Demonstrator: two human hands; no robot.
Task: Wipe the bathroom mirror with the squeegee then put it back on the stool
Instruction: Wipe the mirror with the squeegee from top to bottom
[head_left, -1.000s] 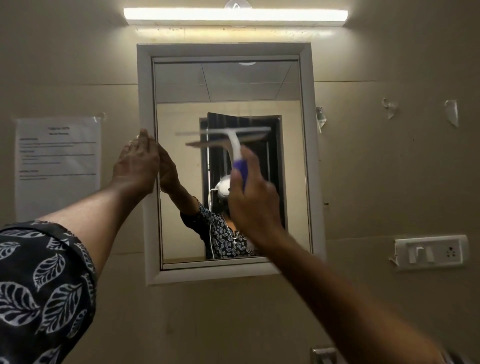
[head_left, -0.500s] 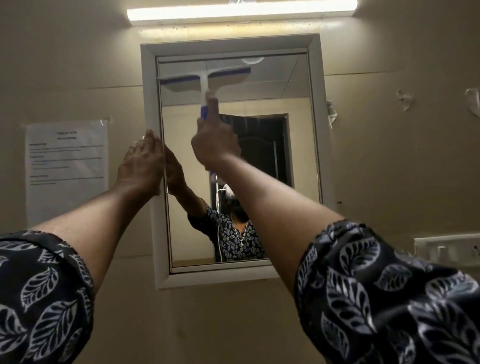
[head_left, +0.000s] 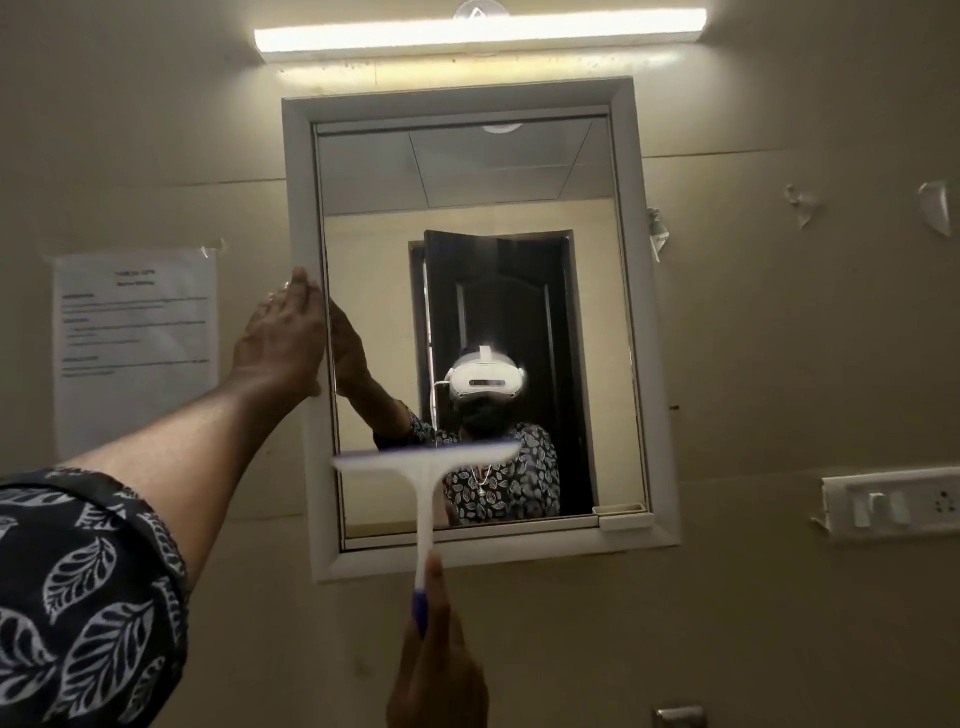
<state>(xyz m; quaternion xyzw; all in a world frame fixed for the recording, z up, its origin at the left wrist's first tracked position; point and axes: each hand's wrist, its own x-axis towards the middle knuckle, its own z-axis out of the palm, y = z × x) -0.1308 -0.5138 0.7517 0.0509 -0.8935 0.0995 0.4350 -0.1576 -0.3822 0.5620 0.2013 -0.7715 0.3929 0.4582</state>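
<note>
Squeegee: gripped by its handle in the right hand, blade level across the low part of the mirror.
Left hand: flat, fingers straight, against the mirror's left frame edge.
Progress: wiping looks under way, blade near the bottom; return to the stool, out of view, remains.

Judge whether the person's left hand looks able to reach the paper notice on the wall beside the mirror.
Probably yes. The left hand rests open against the left side of the mirror frame, and the paper notice hangs just to its left on the wall, with nothing between them.
</note>
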